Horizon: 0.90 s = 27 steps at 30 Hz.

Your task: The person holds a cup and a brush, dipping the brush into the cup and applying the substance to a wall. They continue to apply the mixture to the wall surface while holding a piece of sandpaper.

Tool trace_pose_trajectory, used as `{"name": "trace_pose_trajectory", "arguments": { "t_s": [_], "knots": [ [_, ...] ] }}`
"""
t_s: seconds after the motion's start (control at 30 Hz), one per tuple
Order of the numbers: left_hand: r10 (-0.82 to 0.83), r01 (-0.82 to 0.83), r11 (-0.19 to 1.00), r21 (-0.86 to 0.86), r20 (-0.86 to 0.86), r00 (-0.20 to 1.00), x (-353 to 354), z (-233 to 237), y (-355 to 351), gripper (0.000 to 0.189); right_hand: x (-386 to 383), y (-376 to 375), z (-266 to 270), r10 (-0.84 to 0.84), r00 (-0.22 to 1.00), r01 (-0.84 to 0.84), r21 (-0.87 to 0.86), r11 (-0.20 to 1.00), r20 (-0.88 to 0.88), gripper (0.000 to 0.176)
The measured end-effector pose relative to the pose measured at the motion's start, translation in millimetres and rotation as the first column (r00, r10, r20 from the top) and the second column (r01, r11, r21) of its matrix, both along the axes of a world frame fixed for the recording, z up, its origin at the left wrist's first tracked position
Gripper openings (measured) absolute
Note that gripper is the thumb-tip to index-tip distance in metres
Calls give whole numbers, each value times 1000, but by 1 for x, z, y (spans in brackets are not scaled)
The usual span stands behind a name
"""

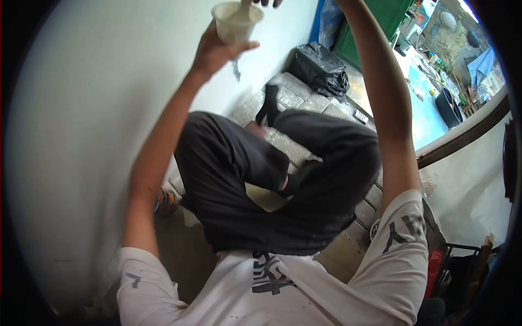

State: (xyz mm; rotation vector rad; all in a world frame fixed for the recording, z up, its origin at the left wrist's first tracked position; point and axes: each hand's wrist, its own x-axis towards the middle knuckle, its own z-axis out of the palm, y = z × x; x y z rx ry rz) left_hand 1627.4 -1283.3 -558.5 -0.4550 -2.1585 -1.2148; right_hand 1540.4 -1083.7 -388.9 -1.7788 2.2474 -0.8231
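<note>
High in the view, my left hand is wrapped around a translucent plastic tub with pale, whitish contents. A pale stick-like tool dips into the tub from above, its upper end cut off by the frame. Just right of it, the curled fingertips of my right hand show at the top edge. The rest of that hand is out of view, so its hold on the tool is hidden. Both arms are raised above my crossed legs, in dark trousers.
A white wall rises close on the left. A black plastic bag lies on the grey paved floor by a green door. Beyond the doorway are a blue surface and a dark basin. Clutter stands at the lower right.
</note>
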Motion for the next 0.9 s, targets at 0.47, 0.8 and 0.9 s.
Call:
{"name": "trace_pose_trajectory", "arguments": {
  "t_s": [0.47, 0.8, 0.9],
  "knots": [
    [-31, -25, 971, 237, 229, 973, 22, -156, 55, 80, 17, 38, -158, -134, 991, 133, -56, 990, -26, 26],
    [-32, -154, 903, 402, 421, 907, 13, -242, 35, 75, -16, 37, -245, -266, 865, 336, -98, 937, 425, 25],
    [85, -214, 925, 314, 379, 921, 5, -251, 37, 71, -21, 34, -262, -276, 800, 383, -100, 918, 532, 26]
  ]
}}
